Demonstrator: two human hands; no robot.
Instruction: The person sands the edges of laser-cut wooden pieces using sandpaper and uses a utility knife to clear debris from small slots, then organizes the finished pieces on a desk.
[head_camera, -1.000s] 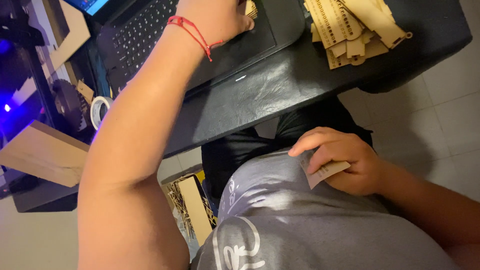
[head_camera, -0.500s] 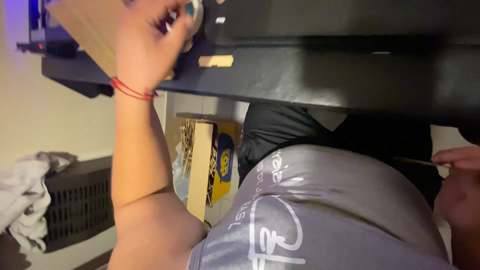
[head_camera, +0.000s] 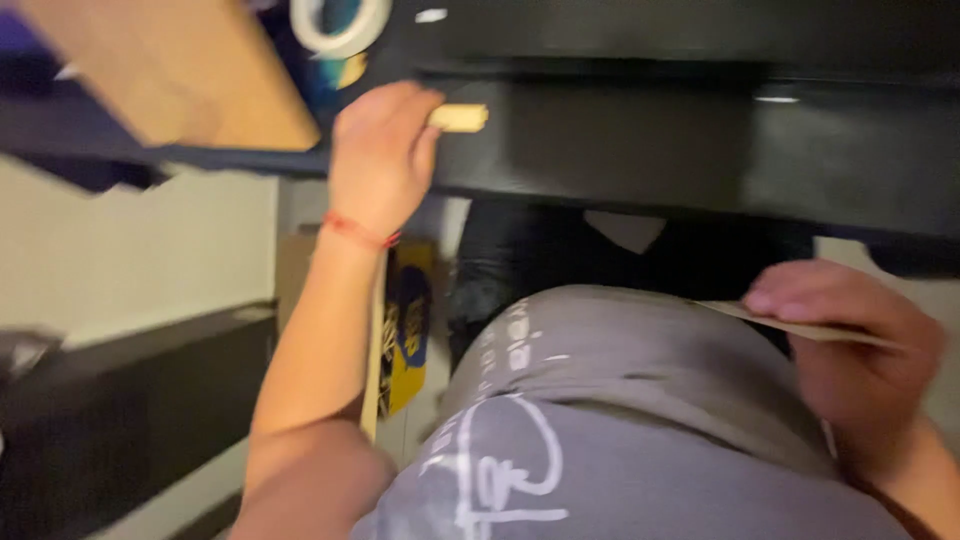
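Fingers of the left hand (head_camera: 380, 150) pinch a small pale wooden block (head_camera: 459, 118); right hand (head_camera: 850, 350) grips a thin flat sheet (head_camera: 800, 325).

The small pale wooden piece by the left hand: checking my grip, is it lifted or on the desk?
On the desk: small pale wooden piece lies flat, left hand touching.

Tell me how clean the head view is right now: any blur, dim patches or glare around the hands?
Head view: motion blur smears everything, worst on the right hand and the thin flat piece it pinches; the left hand at the small wooden block is a little crisper; the dark desk and the space under it are dim, with small glints on its surface; the tape roll is cropped at the top.
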